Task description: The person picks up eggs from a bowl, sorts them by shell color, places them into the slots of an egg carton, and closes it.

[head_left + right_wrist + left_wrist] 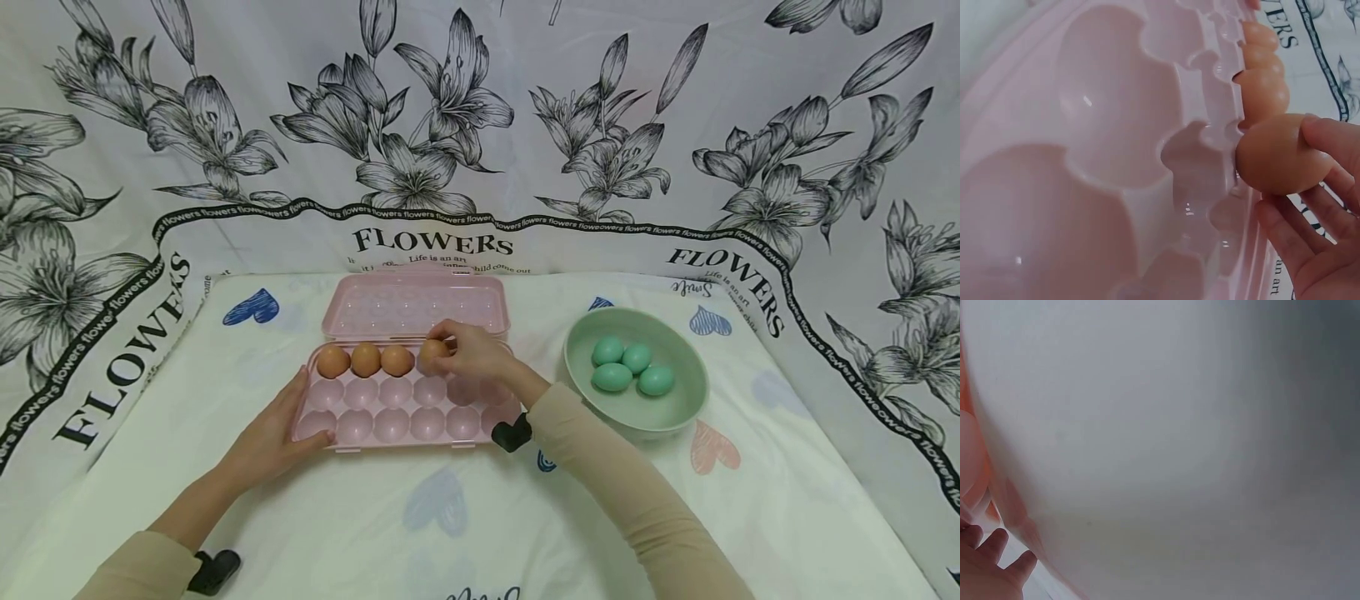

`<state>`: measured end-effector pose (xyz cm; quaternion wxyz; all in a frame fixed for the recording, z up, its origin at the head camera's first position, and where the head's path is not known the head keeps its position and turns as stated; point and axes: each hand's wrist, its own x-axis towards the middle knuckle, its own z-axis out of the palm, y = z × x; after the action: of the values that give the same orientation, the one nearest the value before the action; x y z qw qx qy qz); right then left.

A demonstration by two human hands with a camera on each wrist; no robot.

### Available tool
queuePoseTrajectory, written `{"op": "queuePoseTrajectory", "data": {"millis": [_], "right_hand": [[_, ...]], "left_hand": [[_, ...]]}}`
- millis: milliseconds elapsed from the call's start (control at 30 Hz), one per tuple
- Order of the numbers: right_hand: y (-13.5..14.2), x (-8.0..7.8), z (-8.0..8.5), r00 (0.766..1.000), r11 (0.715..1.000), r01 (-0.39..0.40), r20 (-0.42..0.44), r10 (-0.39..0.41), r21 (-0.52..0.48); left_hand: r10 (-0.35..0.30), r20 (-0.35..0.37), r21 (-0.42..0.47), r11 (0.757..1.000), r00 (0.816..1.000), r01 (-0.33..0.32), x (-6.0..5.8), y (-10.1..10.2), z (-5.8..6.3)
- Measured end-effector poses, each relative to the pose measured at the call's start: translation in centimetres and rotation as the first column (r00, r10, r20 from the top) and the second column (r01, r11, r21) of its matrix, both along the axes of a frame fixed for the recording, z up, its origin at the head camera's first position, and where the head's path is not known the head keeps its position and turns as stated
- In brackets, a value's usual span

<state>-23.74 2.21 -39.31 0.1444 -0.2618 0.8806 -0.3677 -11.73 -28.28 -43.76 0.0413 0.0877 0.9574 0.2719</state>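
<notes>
A pink egg carton (pixel 390 408) lies with its lid (pixel 412 304) folded back. Three brown eggs (pixel 366 360) sit in the left cups of its far row. My right hand (pixel 476 354) pinches another brown egg (pixel 1282 153) between thumb and fingers at the fourth cup of that row. In the right wrist view I cannot tell whether this egg rests in the cup. Along the carton's left side lies my left hand (pixel 273 437), fingers straight against the edge and thumb at the front corner. The left wrist view shows only its fingertips (pixel 997 540).
Right of the carton stands a light green bowl (pixel 682 417) with several green eggs (pixel 612 377) in it. A white cloth (pixel 337 533) printed with hearts covers the table. Behind hangs a flower-printed curtain (pixel 517 50).
</notes>
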Motion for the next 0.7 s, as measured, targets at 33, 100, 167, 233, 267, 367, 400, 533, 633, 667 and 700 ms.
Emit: {"op": "queuePoseTrajectory", "data": {"millis": [33,100,167,233,267,367,400,533,633,667,700], "right_hand": [[-0.1,0.0,0.0,1.0,1.0,0.009,0.01,-0.009,0.003],[-0.3,0.0,-0.1,0.999,1.0,0.022,0.028,-0.022,-0.003],[-0.5,0.0,-0.2,0.999,0.999,0.031,0.034,-0.031,-0.009],[-0.6,0.0,-0.2,0.998,0.999,0.039,0.04,-0.039,-0.017],[-0.7,0.0,-0.2,0.998,0.999,0.042,0.038,-0.041,-0.018],[-0.8,-0.1,-0.4,0.998,0.999,0.046,0.032,-0.046,-0.019],[-0.8,-0.2,-0.5,0.998,0.999,0.047,0.032,-0.047,-0.019],[-0.9,-0.3,-0.7,0.999,0.999,0.041,0.01,-0.041,-0.006],[-1.0,-0.4,-0.9,0.999,0.999,0.034,-0.022,-0.034,0.013],[-1.1,-0.4,-0.9,0.999,0.999,0.032,-0.032,-0.031,0.022],[-1.1,-0.4,-0.9,0.999,0.999,0.028,-0.045,-0.026,0.034]], "left_hand": [[0.0,0.001,0.001,1.0,1.0,0.0,0.0,0.0,0.0],[0.002,0.004,0.004,1.0,1.0,-0.002,0.0,0.0,0.0],[0.002,0.004,0.005,1.0,1.0,-0.002,0.0,0.0,-0.1],[0.001,0.002,0.004,1.0,1.0,-0.001,-0.1,0.0,-0.1],[0.001,0.0,0.004,1.0,1.0,-0.001,-0.1,0.0,-0.1],[-0.002,-0.006,0.005,1.0,1.0,0.002,-0.1,0.0,-0.2],[-0.003,-0.009,0.005,1.0,1.0,0.003,-0.1,0.0,-0.2],[-0.007,-0.013,0.007,1.0,1.0,0.007,-0.2,-0.1,-0.3],[-0.011,-0.02,0.008,1.0,1.0,0.011,-0.2,-0.1,-0.3],[-0.013,-0.022,0.009,1.0,1.0,0.013,-0.2,-0.1,-0.3],[-0.014,-0.024,0.008,1.0,1.0,0.014,-0.2,-0.1,-0.3]]}}
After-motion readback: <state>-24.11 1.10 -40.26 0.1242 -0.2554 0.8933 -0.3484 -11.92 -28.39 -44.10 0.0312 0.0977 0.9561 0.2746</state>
